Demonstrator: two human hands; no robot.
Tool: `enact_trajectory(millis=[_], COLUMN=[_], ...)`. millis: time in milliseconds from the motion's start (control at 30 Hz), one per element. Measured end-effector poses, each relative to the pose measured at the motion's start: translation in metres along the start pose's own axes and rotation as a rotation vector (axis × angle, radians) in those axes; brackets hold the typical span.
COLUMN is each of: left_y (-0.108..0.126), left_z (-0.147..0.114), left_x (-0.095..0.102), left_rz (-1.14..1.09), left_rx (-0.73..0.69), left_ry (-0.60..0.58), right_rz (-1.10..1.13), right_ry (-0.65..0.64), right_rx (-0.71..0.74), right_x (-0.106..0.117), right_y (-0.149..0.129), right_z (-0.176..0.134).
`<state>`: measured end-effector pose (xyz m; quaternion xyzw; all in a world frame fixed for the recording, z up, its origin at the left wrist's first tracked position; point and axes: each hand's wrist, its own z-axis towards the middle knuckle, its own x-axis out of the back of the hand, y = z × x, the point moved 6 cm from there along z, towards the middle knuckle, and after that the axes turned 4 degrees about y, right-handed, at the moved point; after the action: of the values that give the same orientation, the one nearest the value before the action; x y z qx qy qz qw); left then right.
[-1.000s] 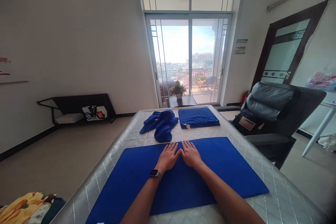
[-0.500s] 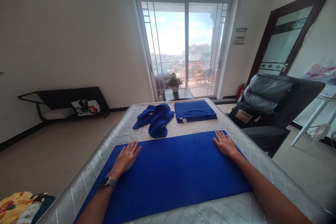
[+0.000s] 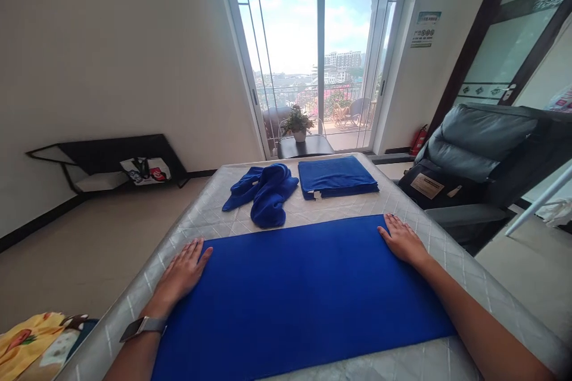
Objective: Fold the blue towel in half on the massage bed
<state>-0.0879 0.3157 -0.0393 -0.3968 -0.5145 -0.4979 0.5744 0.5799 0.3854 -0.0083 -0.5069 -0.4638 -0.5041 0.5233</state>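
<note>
A blue towel (image 3: pixel 295 292) lies spread flat and smooth across the quilted mattress (image 3: pixel 357 363). My left hand (image 3: pixel 184 268) rests flat at its far left corner, fingers stretched out, partly on the mattress; a watch (image 3: pixel 142 327) is on that wrist. At the far right corner my right hand (image 3: pixel 402 239) lies palm down with its fingers extended. Neither hand grips anything. Beyond the spread towel sit a crumpled blue towel (image 3: pixel 268 193) on the left and a folded blue towel stack (image 3: pixel 337 175) with a white tag on the right.
A black recliner (image 3: pixel 482 149) with a dark bag (image 3: pixel 431 184) on it stands right of the mattress. Behind the mattress a potted plant (image 3: pixel 298 123) is on a black chair (image 3: pixel 304 147). Patterned cloth (image 3: pixel 31 339) lies at the lower left.
My left hand has slid outward to the left, toward the towel's edge. My right hand has shifted slightly outward to its corner. The view has tilted down a little.
</note>
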Motion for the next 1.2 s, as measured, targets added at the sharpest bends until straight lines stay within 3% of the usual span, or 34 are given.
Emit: enact_trajectory(millis=[133, 367, 500, 633, 767, 933, 1033, 1100, 1200], left_y=[0.002, 0.019, 0.033, 0.055, 0.111, 0.224, 0.278, 0.297, 0.303], left_z=[-0.001, -0.003, -0.009, -0.022, -0.034, -0.035, -0.034, -0.035, -0.036], left_x=[-0.002, 0.015, 0.032, 0.064, 0.091, 0.085, 0.07, 0.056, 0.036], left_rz=[0.027, -0.012, 0.012, 0.038, -0.1, -0.219, -0.246, -0.255, -0.232], left_rx=[-0.068, 0.028, 0.055, 0.013, -0.118, -0.336, -0.427, -0.456, -0.489], left_ry=[0.014, 0.104, 0.13, 0.225, 0.333, 0.27, 0.263, 0.253, 0.229], right_rz=[-0.001, -0.018, -0.043, -0.131, -0.086, 0.184, 0.253, 0.271, 0.288], right_ry=[0.015, 0.036, 0.048, 0.116, 0.287, 0.178, 0.112, 0.079, 0.07], right_rx=[-0.003, -0.001, -0.023, -0.015, 0.156, 0.467, 0.502, 0.496, 0.498], right_x=[0.001, 0.003, 0.011, 0.03, 0.055, 0.059, 0.048, 0.036, 0.02], right_y=[-0.001, -0.004, -0.008, -0.02, -0.074, -0.193, -0.241, -0.255, -0.26], right_z=[-0.001, -0.001, -0.005, -0.016, -0.038, -0.061, -0.064, -0.062, -0.06])
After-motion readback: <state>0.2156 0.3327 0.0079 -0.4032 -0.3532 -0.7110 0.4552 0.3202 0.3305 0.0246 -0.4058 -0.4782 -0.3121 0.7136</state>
